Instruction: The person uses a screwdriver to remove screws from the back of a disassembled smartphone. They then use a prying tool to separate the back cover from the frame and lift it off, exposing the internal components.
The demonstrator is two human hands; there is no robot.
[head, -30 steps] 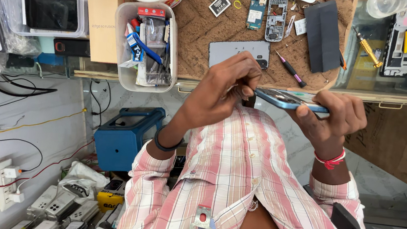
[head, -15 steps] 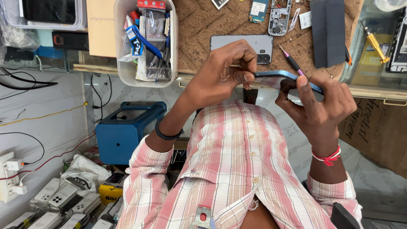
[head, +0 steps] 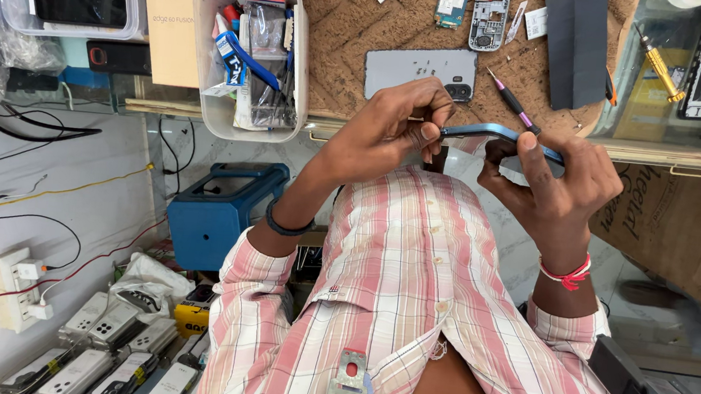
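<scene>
Both hands hold a slim blue phone edge-on in the air, just above the near rim of the tabletop and in front of the person's checked shirt. The left hand is closed around one end, thumb and fingertips pinched at the corner, while the right hand cradles the other end with its fingers curled beneath and the thumb pressed on the upper edge. The phone looks light, thin and rigid, with smooth faces that would likely be slippery and a screen side that would not take bending or a drop well; the narrow frame edges and corners seem the safest places to grip, as both hands now do. On the cork-covered tabletop behind it lie a grey phone back cover and a pink-handled screwdriver, with a clear tub of tools further left.
</scene>
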